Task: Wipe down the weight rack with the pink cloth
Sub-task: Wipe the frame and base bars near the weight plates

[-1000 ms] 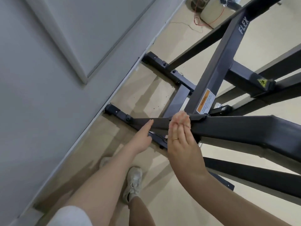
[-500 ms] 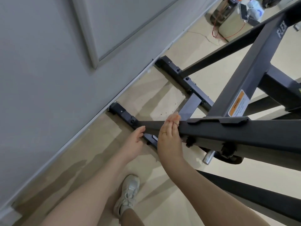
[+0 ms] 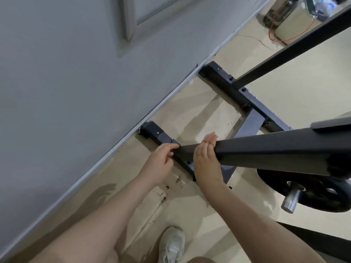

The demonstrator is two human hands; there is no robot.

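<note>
Though partly hidden, right hand flat on rack bar.

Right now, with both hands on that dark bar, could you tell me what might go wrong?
1. The right hand lies flat over the bar, and only a sliver of cloth shows; it could slip out.
2. The left hand sits by the bar's lower joint, where fingers might get pinched.
3. The plate lies near the shoe.

Grey wall, white baseboard, stained beige floor.
</note>
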